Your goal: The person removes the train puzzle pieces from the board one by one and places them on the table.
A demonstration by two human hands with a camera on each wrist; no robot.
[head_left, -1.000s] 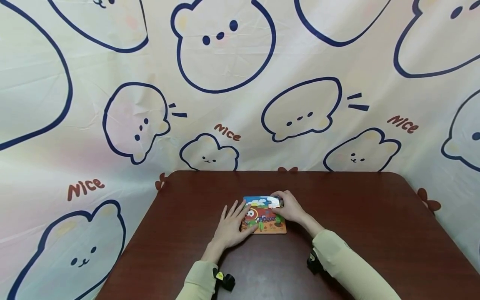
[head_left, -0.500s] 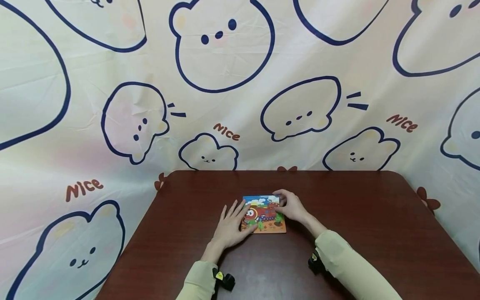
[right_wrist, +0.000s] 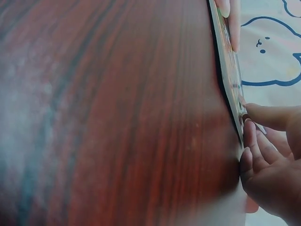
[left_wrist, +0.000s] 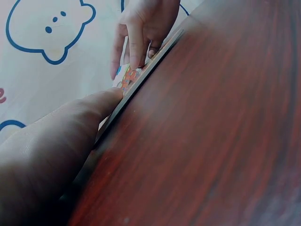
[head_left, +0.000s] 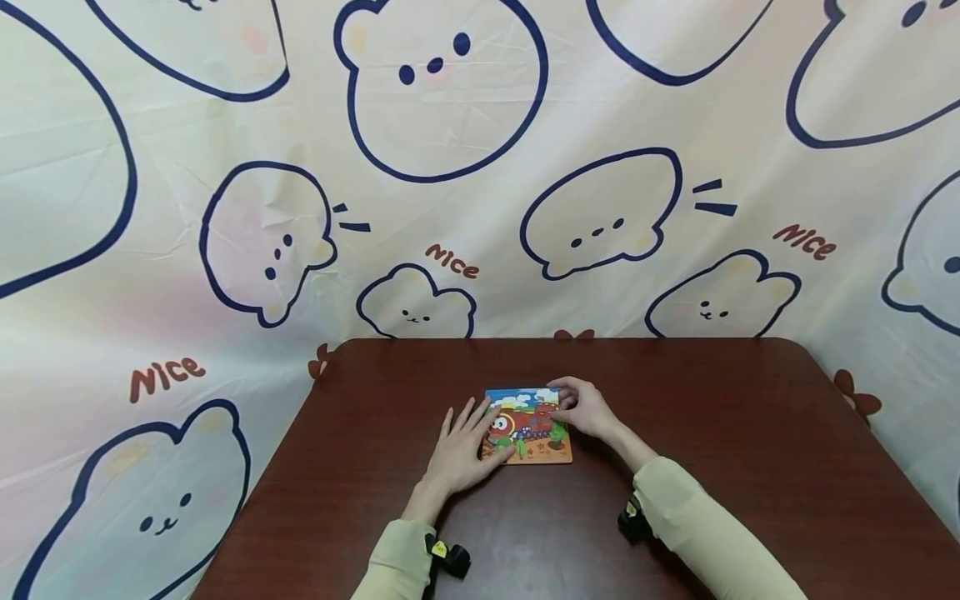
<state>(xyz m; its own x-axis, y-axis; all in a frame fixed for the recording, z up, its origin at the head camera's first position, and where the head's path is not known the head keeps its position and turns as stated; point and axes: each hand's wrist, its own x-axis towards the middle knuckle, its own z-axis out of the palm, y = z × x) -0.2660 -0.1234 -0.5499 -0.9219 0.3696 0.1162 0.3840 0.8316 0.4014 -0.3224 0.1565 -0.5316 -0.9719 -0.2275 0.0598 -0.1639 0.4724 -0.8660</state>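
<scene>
A square jigsaw puzzle [head_left: 536, 454] with a red cartoon train, blue sky and orange ground lies on the table. My left hand [head_left: 457, 458] rests spread over its left side, fingers straight, with the thumb near the lower edge. At the upper right corner is my right hand [head_left: 588, 412], fingers bent. The right wrist view shows its thumb and fingers pinching a thin puzzle piece [right_wrist: 258, 125] at the board's edge; most of that piece is hidden. In the left wrist view, the left thumb [left_wrist: 101, 101] touches the board's rim.
The brown wooden table [head_left: 690, 400] surrounds the puzzle. A pale cloth [head_left: 480, 208] printed with cartoon animals hangs behind and at both sides. Black wrist cameras [head_left: 453, 562] are strapped at both sleeves.
A white patch at the puzzle's upper right corner has given way to printed sky as the right hand shifted slightly right. The left hand has stayed in place.
</scene>
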